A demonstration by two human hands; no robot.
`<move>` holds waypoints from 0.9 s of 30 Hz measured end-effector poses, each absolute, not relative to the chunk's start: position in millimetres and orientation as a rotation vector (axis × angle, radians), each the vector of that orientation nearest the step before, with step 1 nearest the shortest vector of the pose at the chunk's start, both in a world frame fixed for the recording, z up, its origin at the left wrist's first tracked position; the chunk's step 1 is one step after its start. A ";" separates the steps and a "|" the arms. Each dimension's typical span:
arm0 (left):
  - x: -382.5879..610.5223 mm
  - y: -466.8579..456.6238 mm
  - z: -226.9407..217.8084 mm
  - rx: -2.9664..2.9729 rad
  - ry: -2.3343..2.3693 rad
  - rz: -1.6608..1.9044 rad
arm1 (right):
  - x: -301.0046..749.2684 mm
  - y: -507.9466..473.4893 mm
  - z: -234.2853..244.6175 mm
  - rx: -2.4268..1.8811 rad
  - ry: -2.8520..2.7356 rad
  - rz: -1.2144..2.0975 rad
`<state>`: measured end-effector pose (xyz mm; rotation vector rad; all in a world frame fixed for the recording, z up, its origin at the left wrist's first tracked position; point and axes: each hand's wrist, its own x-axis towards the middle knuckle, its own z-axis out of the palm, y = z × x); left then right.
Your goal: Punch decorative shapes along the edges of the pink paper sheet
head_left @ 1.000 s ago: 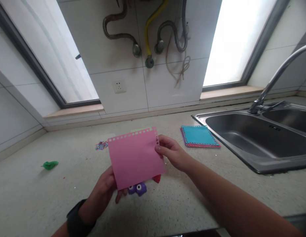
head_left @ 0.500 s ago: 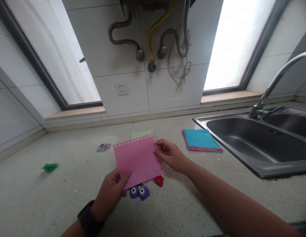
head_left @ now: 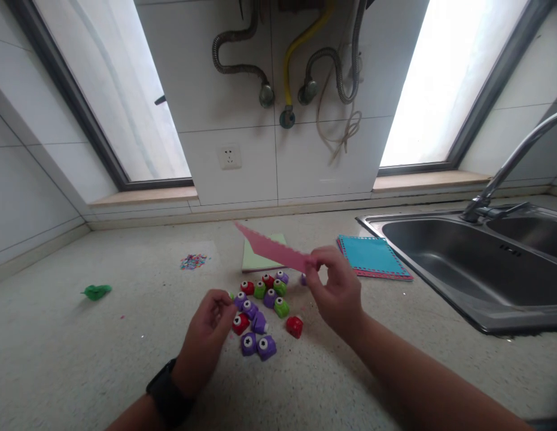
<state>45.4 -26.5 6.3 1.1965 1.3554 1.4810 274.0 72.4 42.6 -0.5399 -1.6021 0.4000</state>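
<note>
Over the speckled desk [head_left: 81,365], the left hand [head_left: 203,332] is half-curled beside the craft punches [head_left: 270,298], its hold unclear; the raised pink sheet [head_left: 278,251] is pinched by the right hand [head_left: 341,293] and should be gripped lightly, lest it be creased.

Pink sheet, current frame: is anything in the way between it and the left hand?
No clear barrier shows. In the head view, several small punches lie on the counter between the left hand and the pink sheet, but the right hand holds the sheet raised off the counter, so they appear too low to block a reach.
</note>
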 end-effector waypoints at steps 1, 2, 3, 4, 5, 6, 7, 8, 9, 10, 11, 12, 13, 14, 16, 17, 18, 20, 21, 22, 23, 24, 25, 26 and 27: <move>46.8 -28.8 5.5 1.291 1.280 1.443 | 272.3 65.1 43.9 -0.478 -1.707 0.310; 48.5 -30.8 4.9 1.369 1.150 1.383 | 269.9 58.8 44.0 -0.417 -1.831 0.229; 50.5 -32.4 5.0 1.389 0.974 1.365 | 267.0 53.8 43.2 -0.349 -1.952 0.157; 52.5 -33.5 5.9 1.349 0.810 1.388 | 263.8 50.1 41.9 -0.290 -2.042 0.094; 54.4 -33.9 7.8 1.252 0.694 1.424 | 260.5 47.8 40.5 -0.248 -2.111 0.042; 55.9 -33.5 10.7 1.143 0.667 1.421 | 257.5 46.6 39.4 -0.209 -2.177 -0.003; 56.8 -32.5 14.3 1.035 0.685 1.435 | 255.0 46.2 38.9 -0.178 -2.235 -0.034; 57.0 -30.9 18.0 0.937 0.721 1.454 | 253.3 46.5 38.9 -0.155 -2.290 -0.051; 56.2 -28.8 21.3 0.856 0.764 1.458 | 252.6 47.3 39.6 -0.130 -2.344 -0.049; 54.6 -26.4 23.9 0.797 0.802 1.440 | 252.9 48.6 40.5 -0.107 -2.387 -0.023; 52.2 -23.8 25.4 0.768 0.847 1.433 | 254.2 50.3 41.6 -0.104 -2.412 0.029; 49.1 -21.3 25.8 0.749 0.886 1.441 | 256.4 52.8 42.3 -0.124 -2.411 0.102; 45.6 -19.1 25.2 0.739 0.914 1.451 | 259.1 56.2 42.6 -0.162 -2.381 0.188; 42.0 -17.2 23.9 0.728 0.933 1.466 | 262.0 60.4 42.2 -0.252 -2.320 0.285; 35.6 -14.7 20.9 0.707 0.953 1.489 | 267.0 71.3 39.5 -0.463 -2.115 0.470; 33.1 -14.1 19.7 0.697 0.957 1.493 | 268.5 77.2 37.5 -0.577 -2.002 0.580; 31.4 -13.9 18.9 0.689 0.957 1.494 | 269.2 82.7 35.5 -0.695 -1.888 0.710; 29.8 -14.0 18.9 0.679 0.948 1.493 | 268.3 90.6 32.1 -0.826 -1.770 1.033; 29.8 -14.3 19.3 0.677 0.942 1.495 | 267.0 92.2 31.2 -0.830 -1.761 1.169; 30.1 -14.5 19.8 0.676 0.941 1.498 | 265.2 92.2 30.7 -0.805 -1.772 1.284; 30.6 -14.8 20.2 0.676 0.944 1.502 | 263.2 90.8 30.7 -0.765 -1.791 1.368; 31.2 -14.9 20.4 0.679 0.952 1.503 | 261.2 88.5 31.0 -0.727 -1.808 1.422; 31.8 -15.0 20.2 0.683 0.960 1.500 | 259.3 85.9 31.3 -0.698 -1.814 1.449; 32.2 -14.9 19.7 0.687 0.962 1.492 | 257.7 83.3 31.6 -0.682 -1.812 1.458; 32.5 -14.7 18.8 0.690 0.959 1.481 | 256.5 81.4 31.6 -0.677 -1.806 1.454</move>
